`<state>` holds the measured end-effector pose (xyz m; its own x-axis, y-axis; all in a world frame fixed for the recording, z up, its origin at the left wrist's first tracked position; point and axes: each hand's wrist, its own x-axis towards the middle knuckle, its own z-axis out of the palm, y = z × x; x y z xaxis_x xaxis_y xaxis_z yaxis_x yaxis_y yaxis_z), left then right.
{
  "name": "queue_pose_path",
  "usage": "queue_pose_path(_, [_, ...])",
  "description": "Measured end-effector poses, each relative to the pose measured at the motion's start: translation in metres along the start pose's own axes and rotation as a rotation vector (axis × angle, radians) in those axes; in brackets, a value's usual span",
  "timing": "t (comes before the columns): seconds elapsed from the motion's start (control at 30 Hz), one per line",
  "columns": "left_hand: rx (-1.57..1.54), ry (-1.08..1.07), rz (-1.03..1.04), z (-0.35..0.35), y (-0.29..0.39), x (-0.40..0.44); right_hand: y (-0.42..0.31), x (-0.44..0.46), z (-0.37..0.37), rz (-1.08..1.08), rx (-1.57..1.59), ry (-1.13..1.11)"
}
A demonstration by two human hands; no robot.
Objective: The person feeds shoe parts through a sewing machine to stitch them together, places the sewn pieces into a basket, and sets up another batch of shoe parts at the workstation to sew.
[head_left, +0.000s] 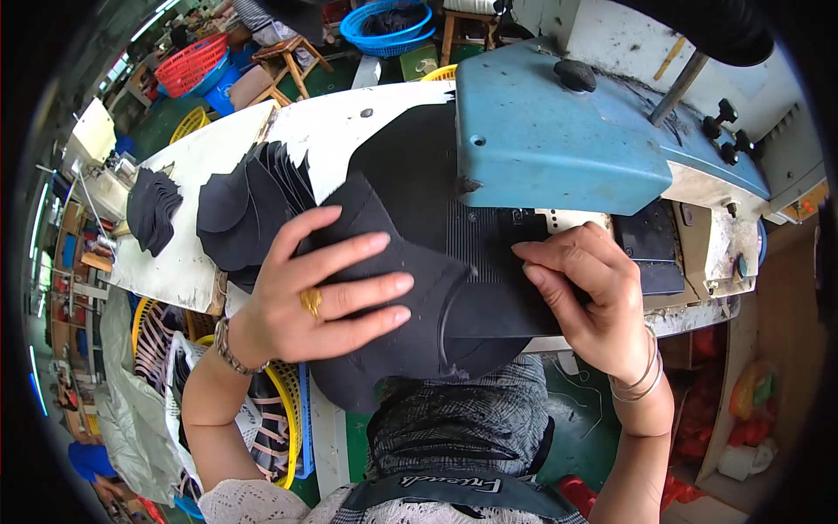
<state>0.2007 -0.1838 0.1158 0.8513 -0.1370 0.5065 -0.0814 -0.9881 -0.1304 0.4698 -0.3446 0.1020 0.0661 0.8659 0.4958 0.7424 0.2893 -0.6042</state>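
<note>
My left hand (327, 293), with a gold ring, lies with its fingers spread on top of black cut pieces (371, 349) of sheet material that curve at their edges. Under them a dark ribbed plate (471, 249) runs beneath the head of a blue machine (559, 140). Over this plate, just in front of the machine head, my right hand (585, 288) has thumb and forefinger pressed together. Whatever is between those fingertips, if anything, is too small to make out.
Stacks of black cut pieces (253, 205) stand on the white worktable (323, 113) to the left, with a smaller stack (154, 210) farther out. Below the table's left side is a yellow basket (284, 402). Red (192, 65) and blue baskets (388, 26) and a wooden stool (292, 65) are behind.
</note>
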Motion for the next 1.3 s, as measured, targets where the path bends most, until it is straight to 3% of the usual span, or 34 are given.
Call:
queue_pose_path(0.1, [-0.010, -0.018, -0.009, -0.007, 0.016, -0.008, -0.022, 0.000, 0.002, 0.121, 0.186, -0.091])
queue_pose_path(0.23, [-0.166, 0.009, 0.008, -0.014, 0.025, -0.009, -0.038, 0.003, 0.012, 0.057, 0.306, -0.251])
queue_pose_path(0.37, [-0.646, 0.011, 0.067, -0.019, 0.021, -0.022, -0.046, -0.001, 0.012, 0.061, 0.186, -0.060])
queue_pose_path(0.4, [-0.673, 0.011, 0.063, -0.022, 0.027, -0.029, -0.050, 0.001, 0.006, 0.356, 0.340, 0.101])
queue_pose_path(0.43, [-0.701, -0.017, 0.021, -0.028, 0.030, -0.036, -0.041, -0.002, -0.003, 0.446, 0.397, 0.220])
queue_pose_path(0.5, [-0.317, 0.021, 0.016, -0.036, 0.004, -0.054, -0.038, -0.021, -0.006, 0.297, 0.141, 0.177])
queue_pose_path(0.53, [-0.021, -0.329, -0.217, -0.044, -0.028, -0.064, -0.040, -0.023, 0.001, 0.104, 0.167, 0.023])
queue_pose_path(0.57, [0.158, 0.017, -0.278, -0.038, -0.051, -0.088, -0.041, -0.026, 0.010, -0.090, 0.189, -0.119])
queue_pose_path(0.6, [0.296, 0.363, -0.374, -0.032, -0.075, -0.113, -0.041, -0.034, 0.025, -0.115, 0.196, -0.198])
queue_pose_path(0.67, [0.649, 0.420, -0.649, -0.021, -0.128, -0.159, -0.029, -0.054, 0.047, -0.182, 0.099, -0.345])
queue_pose_path(0.7, [0.648, 0.180, -0.802, -0.016, -0.158, -0.202, -0.020, -0.061, 0.054, -0.147, 0.014, -0.382])
queue_pose_path(0.77, [0.162, -0.376, -1.274, 0.008, -0.166, -0.227, -0.003, -0.067, 0.060, -0.075, -0.168, -0.439])
queue_pose_path(0.83, [0.048, -0.499, -1.335, 0.018, -0.149, -0.224, 0.007, -0.072, 0.058, -0.083, -0.340, -0.534])
queue_pose_path(0.87, [0.129, -0.592, -1.325, 0.016, -0.145, -0.220, 0.022, -0.082, 0.063, -0.114, -0.396, -0.541])
queue_pose_path(0.9, [0.255, -0.518, -1.271, 0.014, -0.119, -0.191, 0.031, -0.091, 0.065, -0.141, -0.456, -0.550])
queue_pose_path(0.97, [0.335, -0.260, -0.971, 0.020, -0.084, -0.164, 0.045, -0.094, 0.065, -0.133, -0.320, -0.516])
queue_pose_path(1.03, [0.063, -0.209, -0.726, 0.028, -0.049, -0.133, 0.070, -0.108, 0.064, -0.075, -0.160, -0.531])
queue_pose_path(1.13, [-0.308, -0.303, -0.442, 0.049, 0.002, -0.099, 0.079, -0.099, 0.066, 0.129, 0.111, -0.468])
queue_pose_path(1.3, [-0.618, -0.446, -0.286, 0.088, 0.037, -0.068, 0.095, -0.101, 0.074, 0.226, 0.325, -0.397])
